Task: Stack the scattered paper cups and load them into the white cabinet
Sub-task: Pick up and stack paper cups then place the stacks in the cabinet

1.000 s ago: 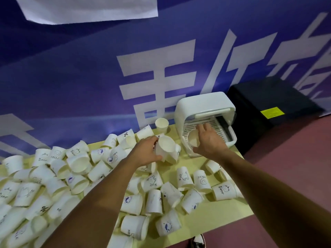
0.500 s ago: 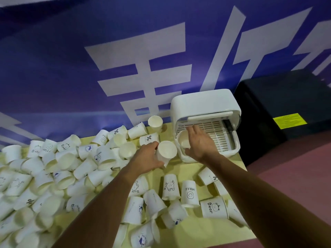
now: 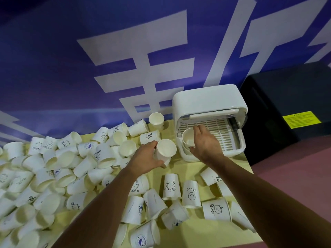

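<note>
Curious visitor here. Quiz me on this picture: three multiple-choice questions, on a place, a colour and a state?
1. Where is the cup that the right hand holds? A: at the white cabinet's open front; B: on its roof; C: on the floor.
2. The table cover's colour? A: red; B: pale yellow; C: green.
3. The left hand: A: lies flat, empty; B: is hidden; C: grips a second cup.
Key: A, it sits by the slotted tray; B, yellow shows between cups; C, the hand wraps it.

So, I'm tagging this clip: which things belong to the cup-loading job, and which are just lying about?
Job: left hand, gripping the left cup; right hand, holding the right cup at the white cabinet; scattered cups.
Lying about: black box, blue banner.
</note>
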